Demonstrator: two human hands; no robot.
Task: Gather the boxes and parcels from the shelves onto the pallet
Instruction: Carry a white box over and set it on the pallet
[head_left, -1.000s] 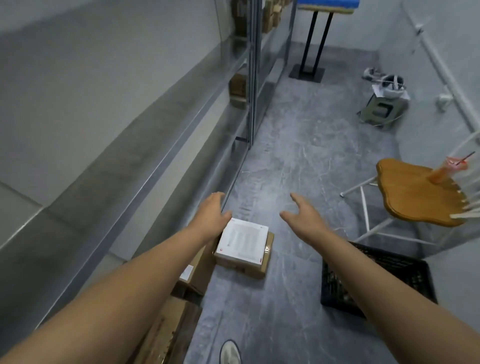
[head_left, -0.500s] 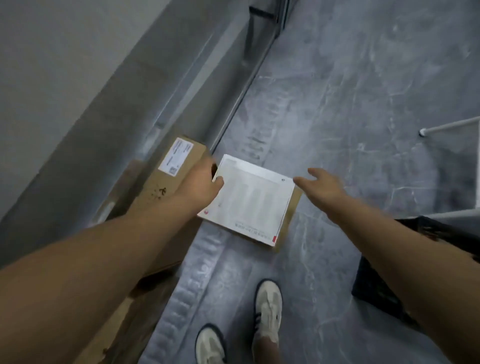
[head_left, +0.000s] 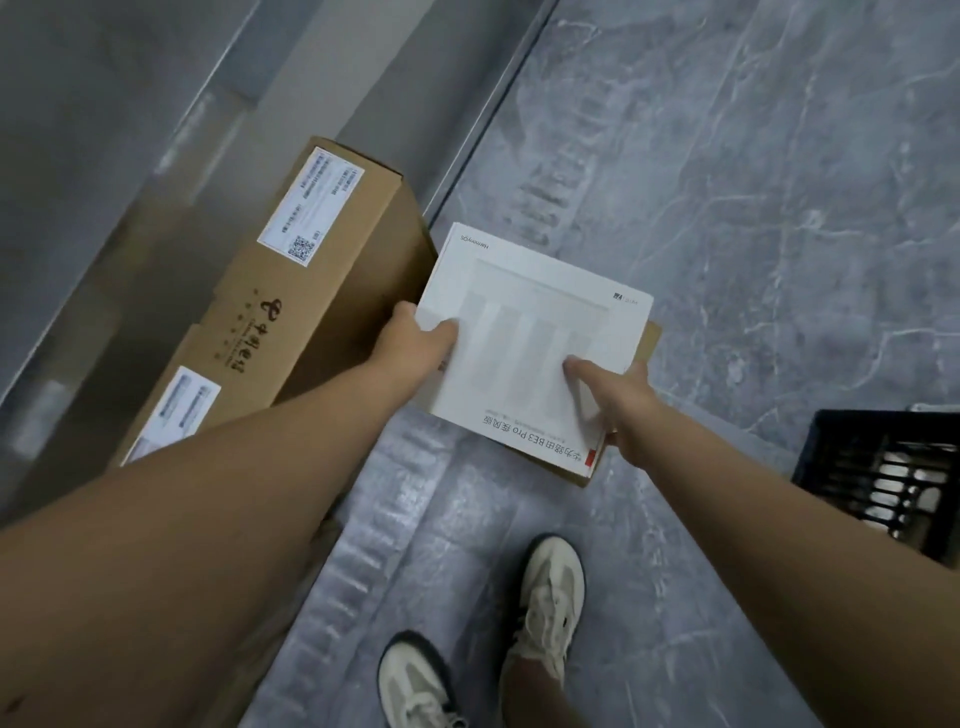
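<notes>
Just right of the long carton (head_left: 311, 291), a white box (head_left: 530, 332) lies on a flat brown box (head_left: 647, 343). The left hand (head_left: 415, 343) grips the white box's edge nearest the carton, thumb on top; the right hand (head_left: 623, 400) grips the far edge, thumb pressed on the lid. A black crate (head_left: 883, 467) sits well right of the carton.

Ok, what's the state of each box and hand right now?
white box: closed, stacked on brown box, gripped by both hands.
brown box: mostly hidden under white box.
long cardboard box: closed, labels up.
left hand: grips white box's left edge.
right hand: grips its near right corner.
</notes>
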